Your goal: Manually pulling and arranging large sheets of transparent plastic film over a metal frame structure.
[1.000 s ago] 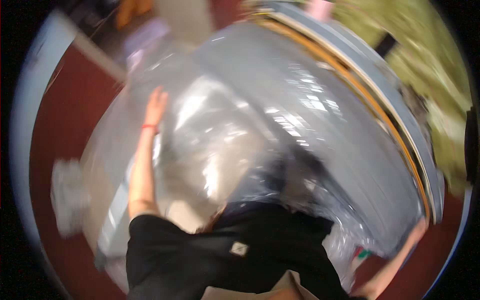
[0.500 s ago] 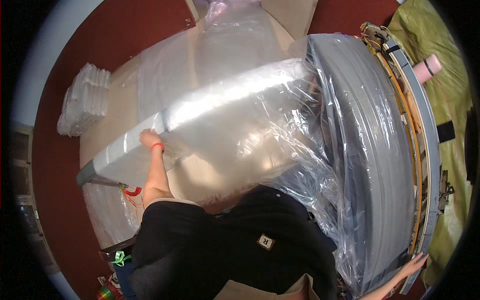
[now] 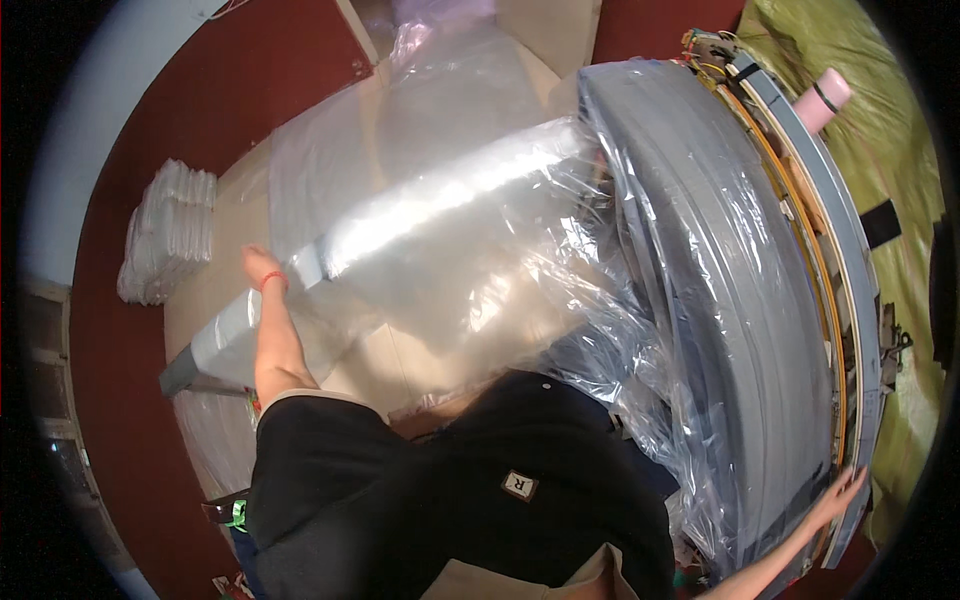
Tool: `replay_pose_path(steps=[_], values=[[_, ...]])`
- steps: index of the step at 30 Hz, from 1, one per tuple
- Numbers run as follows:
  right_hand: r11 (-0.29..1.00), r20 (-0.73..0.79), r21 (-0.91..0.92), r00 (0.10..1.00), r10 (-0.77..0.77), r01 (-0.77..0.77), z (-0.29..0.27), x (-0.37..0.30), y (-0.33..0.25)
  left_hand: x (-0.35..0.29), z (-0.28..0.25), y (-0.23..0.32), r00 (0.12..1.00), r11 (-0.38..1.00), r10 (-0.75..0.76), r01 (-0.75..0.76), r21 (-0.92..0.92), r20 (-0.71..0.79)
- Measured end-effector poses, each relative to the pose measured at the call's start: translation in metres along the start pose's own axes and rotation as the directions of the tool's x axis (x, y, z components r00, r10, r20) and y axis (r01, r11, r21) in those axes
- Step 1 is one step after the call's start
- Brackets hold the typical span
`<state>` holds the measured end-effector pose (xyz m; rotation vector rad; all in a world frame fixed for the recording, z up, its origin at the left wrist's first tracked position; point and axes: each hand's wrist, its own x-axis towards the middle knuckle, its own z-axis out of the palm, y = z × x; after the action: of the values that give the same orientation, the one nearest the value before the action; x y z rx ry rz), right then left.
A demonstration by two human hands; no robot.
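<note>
My left hand (image 3: 263, 268), wearing a red bead bracelet (image 3: 272, 278), is at the far edge of a long pale beam (image 3: 222, 332) with a grey end. Its fingers are too indistinct to show what, if anything, they hold. Clear plastic film (image 3: 430, 205) lies over the beam and hangs in wrinkled folds towards a large roll-like grey body (image 3: 730, 260) on the right, also under clear plastic. At the lower right, my right hand (image 3: 835, 500) rests with fingers spread on the long grey-blue rail (image 3: 860, 400) beside that body.
A stack of folded clear plastic (image 3: 170, 235) sits at the far left. Beyond the rail, a pink bottle (image 3: 823, 100) lies on a yellow-green sheet (image 3: 890, 120). Wires and an orange-yellow strip (image 3: 785, 185) run along the rail. A pale board (image 3: 548, 40) stands at the back.
My left hand has moved left and slightly away from me, to the beam's far edge. My right hand has moved farther up along the rail. The view has shifted a little.
</note>
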<state>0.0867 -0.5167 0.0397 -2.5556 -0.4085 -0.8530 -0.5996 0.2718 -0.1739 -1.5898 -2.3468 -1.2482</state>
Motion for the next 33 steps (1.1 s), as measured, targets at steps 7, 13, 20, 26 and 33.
replay_pose_path(steps=[7,13,20,26,33], values=[[0.987,0.122,0.142,0.988,-0.090,0.073,0.017,-0.004,-0.043,-0.064,0.000,-0.067,0.930,0.852,-0.350,0.266,0.450,0.114],[0.987,0.112,0.163,0.993,-0.034,0.015,0.019,0.000,0.013,0.030,-0.040,-0.038,0.830,0.832,-0.532,0.477,-0.283,-0.167],[0.911,0.290,0.409,0.939,-0.184,0.052,0.061,-0.001,-0.172,-0.061,-0.122,0.372,0.692,0.472,0.672,-0.123,-0.873,0.265],[0.643,0.394,0.765,0.821,-0.413,-0.043,0.073,-0.003,-0.291,-0.221,-0.175,0.540,-0.174,0.390,0.919,0.250,-0.886,0.355],[-0.340,0.453,0.756,0.822,-0.346,-0.559,0.057,-0.005,-0.326,-0.362,-0.209,0.597,-0.555,-0.176,0.799,0.155,-0.972,-0.233]])
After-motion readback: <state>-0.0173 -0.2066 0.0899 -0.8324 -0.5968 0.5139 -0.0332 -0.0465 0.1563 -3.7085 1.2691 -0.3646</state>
